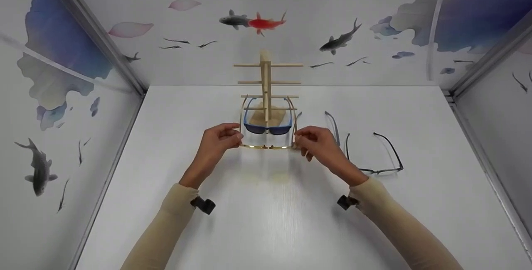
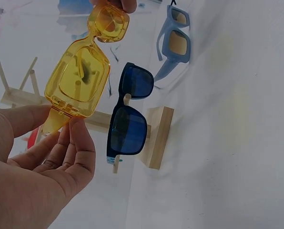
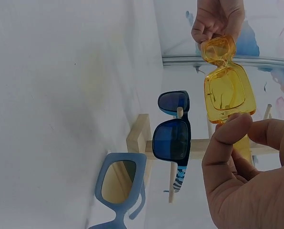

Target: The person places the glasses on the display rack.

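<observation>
Toward the worktop's [image 1: 266,228] back edge, left hand [image 1: 218,138] and right hand [image 1: 318,142] pinch yellow glasses [image 2: 80,78], likely light, brittle, best held by the hinges [image 2: 65,106].

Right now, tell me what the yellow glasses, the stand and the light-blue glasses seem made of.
Yellow glasses: probably plastic, glossy; see-through frame with highlights.
Stand: likely wood, matte; pale tan, no shine.
Light-blue glasses: perhaps plastic, satin; smooth, opaque frame.

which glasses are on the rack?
The blue-lensed sunglasses, on the wooden rack. The yellow pair is in the left hand and right hand; the light-blue pair and black-framed pair are on the table.
</observation>
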Action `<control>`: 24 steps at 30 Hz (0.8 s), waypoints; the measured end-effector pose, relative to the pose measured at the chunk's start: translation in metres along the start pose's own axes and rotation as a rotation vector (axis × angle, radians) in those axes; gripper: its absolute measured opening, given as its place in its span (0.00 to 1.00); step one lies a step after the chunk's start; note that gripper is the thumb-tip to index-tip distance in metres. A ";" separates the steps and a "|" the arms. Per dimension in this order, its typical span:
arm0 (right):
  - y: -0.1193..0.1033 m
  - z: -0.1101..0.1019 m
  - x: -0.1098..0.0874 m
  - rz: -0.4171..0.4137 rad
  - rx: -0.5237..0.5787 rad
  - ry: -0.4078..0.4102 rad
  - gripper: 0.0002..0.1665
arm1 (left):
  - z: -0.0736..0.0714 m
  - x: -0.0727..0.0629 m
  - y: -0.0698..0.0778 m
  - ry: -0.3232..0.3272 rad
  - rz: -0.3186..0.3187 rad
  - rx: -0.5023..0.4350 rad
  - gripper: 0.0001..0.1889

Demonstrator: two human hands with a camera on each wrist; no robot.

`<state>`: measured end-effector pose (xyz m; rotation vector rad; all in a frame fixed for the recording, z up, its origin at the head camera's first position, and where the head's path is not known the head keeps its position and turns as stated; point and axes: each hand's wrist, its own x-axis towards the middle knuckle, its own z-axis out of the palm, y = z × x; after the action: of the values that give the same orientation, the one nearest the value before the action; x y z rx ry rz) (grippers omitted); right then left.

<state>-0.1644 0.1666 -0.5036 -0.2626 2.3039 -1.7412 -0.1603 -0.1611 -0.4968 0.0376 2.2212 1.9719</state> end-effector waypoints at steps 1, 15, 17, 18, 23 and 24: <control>-0.001 0.000 0.000 0.002 0.005 0.003 0.16 | 0.000 0.001 0.000 -0.001 0.003 -0.002 0.20; -0.005 -0.001 0.008 0.016 0.013 0.018 0.15 | -0.003 0.011 0.002 -0.015 0.010 -0.007 0.24; -0.006 -0.001 0.009 0.022 0.012 0.020 0.15 | -0.004 0.013 0.002 -0.016 0.010 -0.008 0.24; -0.007 -0.001 0.010 0.023 0.013 0.023 0.15 | -0.005 0.014 0.003 -0.018 0.010 -0.008 0.24; -0.008 -0.002 0.014 0.013 0.023 0.018 0.17 | -0.007 0.017 0.006 -0.004 -0.008 -0.004 0.22; -0.008 -0.002 0.015 0.013 0.027 0.016 0.17 | -0.008 0.018 0.007 -0.002 -0.013 -0.005 0.22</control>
<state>-0.1794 0.1616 -0.4963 -0.2290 2.2860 -1.7738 -0.1796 -0.1653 -0.4914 0.0246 2.2101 1.9700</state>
